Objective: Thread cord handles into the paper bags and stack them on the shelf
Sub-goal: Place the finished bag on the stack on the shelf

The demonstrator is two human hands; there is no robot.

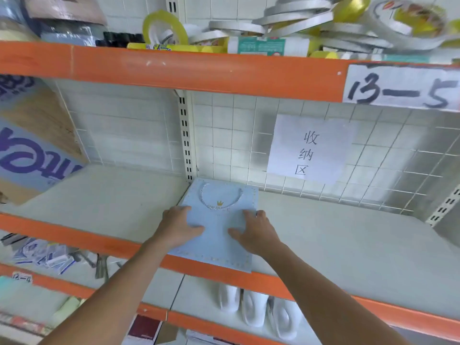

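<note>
A light blue paper bag (219, 235) lies flat on the white shelf board (336, 232), its near end sticking out over the orange front rail. A white twisted cord handle (219, 206) loops over its far half, above a small gold crown print. My left hand (178, 226) rests on the bag's left edge with the thumb laid across its face. My right hand (254, 232) rests on the bag's right side, fingers reaching the right edge and thumb pointing inward. Both hands lie flat on the paper.
A cardboard box with blue print (32, 150) leans at the shelf's left end. A paper sign (308, 150) hangs on the wire grid back wall. Tape rolls (298, 21) crowd the shelf above. White items (254, 310) sit on the shelf below.
</note>
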